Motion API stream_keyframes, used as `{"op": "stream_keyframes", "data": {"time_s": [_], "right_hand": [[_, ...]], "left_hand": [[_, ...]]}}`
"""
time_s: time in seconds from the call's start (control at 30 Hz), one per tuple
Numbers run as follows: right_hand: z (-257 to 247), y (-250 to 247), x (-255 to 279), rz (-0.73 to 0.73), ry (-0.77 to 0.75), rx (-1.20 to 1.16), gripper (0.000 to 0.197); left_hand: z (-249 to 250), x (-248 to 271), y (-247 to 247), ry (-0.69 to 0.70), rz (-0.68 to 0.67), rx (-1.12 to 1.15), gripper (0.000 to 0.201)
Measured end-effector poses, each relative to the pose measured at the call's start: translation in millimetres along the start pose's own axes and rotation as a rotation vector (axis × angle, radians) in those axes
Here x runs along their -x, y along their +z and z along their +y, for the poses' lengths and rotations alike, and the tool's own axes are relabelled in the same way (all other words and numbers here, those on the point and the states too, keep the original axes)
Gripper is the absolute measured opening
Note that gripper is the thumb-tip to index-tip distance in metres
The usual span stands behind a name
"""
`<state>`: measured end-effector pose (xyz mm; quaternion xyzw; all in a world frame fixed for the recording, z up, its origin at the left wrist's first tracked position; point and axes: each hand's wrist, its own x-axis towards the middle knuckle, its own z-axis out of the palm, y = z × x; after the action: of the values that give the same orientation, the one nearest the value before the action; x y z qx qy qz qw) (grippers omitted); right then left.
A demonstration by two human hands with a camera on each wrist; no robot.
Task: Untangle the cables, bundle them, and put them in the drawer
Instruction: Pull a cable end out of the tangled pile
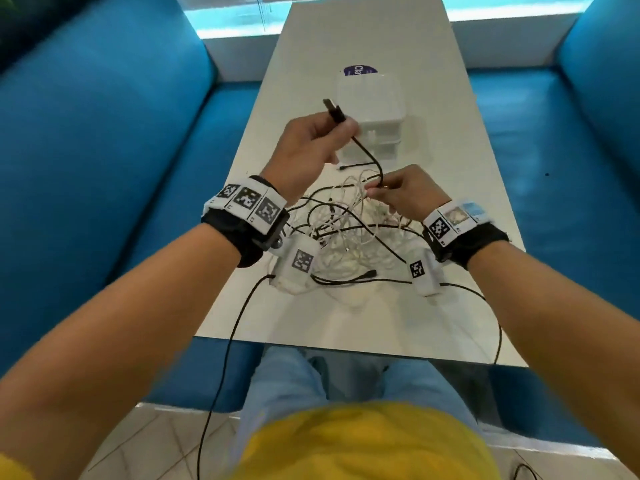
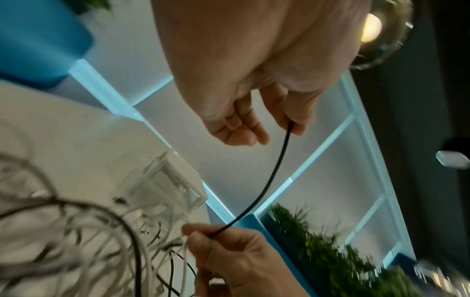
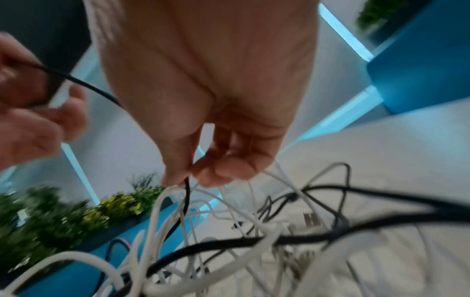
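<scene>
A tangle of white and black cables [image 1: 346, 233] lies on the white table [image 1: 363, 39]. My left hand [image 1: 311, 147] is raised above it and pinches a black cable [image 1: 367, 154] just below its USB plug [image 1: 334, 110]. The same black cable [image 2: 272, 174] arcs down to my right hand [image 1: 405, 192], which pinches it at the top of the pile together with white strands [image 3: 254, 201]. A small clear plastic drawer unit [image 1: 372, 116] stands just beyond the hands, its drawers closed.
Blue sofas [image 1: 104, 150] flank the table on both sides. A purple sticker [image 1: 360, 70] sits behind the drawer unit. Black leads from the wrist cameras hang over the table's near edge [image 1: 346, 344]. Green plants [image 3: 63, 217] show in the wrist views.
</scene>
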<state>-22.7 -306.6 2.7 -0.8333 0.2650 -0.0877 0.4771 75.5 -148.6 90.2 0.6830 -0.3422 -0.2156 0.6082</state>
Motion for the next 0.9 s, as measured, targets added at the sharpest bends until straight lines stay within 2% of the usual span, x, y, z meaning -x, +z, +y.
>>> {"op": "stream_keyframes", "data": {"time_s": [0.1, 0.17, 0.23, 0.3, 0.37, 0.5, 0.6, 0.67, 0.7, 0.8, 0.83, 0.9], "right_hand": [[-13.5, -1.8, 11.7, 0.117, -0.134, -0.016, 0.012], [-28.6, -1.1, 25.0, 0.127, -0.219, -0.065, 0.008], [-43.1, 4.5, 39.5, 0.157, -0.305, -0.090, 0.012], [-52.1, 10.3, 53.4, 0.209, -0.386, -0.132, 0.020], [-52.5, 14.3, 63.7, 0.224, -0.434, -0.207, 0.029], [-39.4, 23.3, 69.7, 0.214, -0.419, -0.291, 0.029], [-28.6, 29.5, 71.6, 0.132, -0.365, -0.340, 0.026], [-21.9, 33.5, 75.5, 0.091, -0.358, -0.334, 0.035], [-18.8, 36.1, 77.8, 0.095, -0.369, -0.279, 0.046], [-11.0, 46.0, 77.8, 0.072, -0.319, 0.013, 0.077], [-8.5, 48.6, 75.1, 0.042, -0.283, 0.077, 0.077], [0.3, 47.1, 68.6, -0.015, -0.251, 0.165, 0.052]], "left_hand": [[-17.6, 11.6, -9.2, -0.221, 0.095, 0.364, 0.022], [-26.7, 21.6, -6.7, -0.322, 0.105, 0.373, 0.020], [-36.9, 32.9, 2.5, -0.290, 0.057, 0.167, 0.016], [-39.4, 44.5, 13.2, -0.187, 0.003, 0.008, 0.007], [-43.0, 51.9, 17.6, -0.119, 0.013, -0.036, 0.017], [-57.7, 59.8, 17.7, -0.085, 0.017, -0.179, 0.009], [-70.0, 62.9, 16.3, -0.086, 0.086, -0.273, 0.012], [-73.5, 62.3, 15.9, -0.084, 0.113, -0.286, 0.013], [-73.2, 61.9, 17.2, -0.092, 0.125, -0.270, 0.008], [-76.1, 60.5, 20.6, -0.102, 0.172, -0.108, 0.012], [-76.7, 61.7, 21.0, -0.096, 0.182, -0.071, 0.011], [-74.6, 67.2, 20.2, -0.064, 0.163, -0.005, 0.007]]}}
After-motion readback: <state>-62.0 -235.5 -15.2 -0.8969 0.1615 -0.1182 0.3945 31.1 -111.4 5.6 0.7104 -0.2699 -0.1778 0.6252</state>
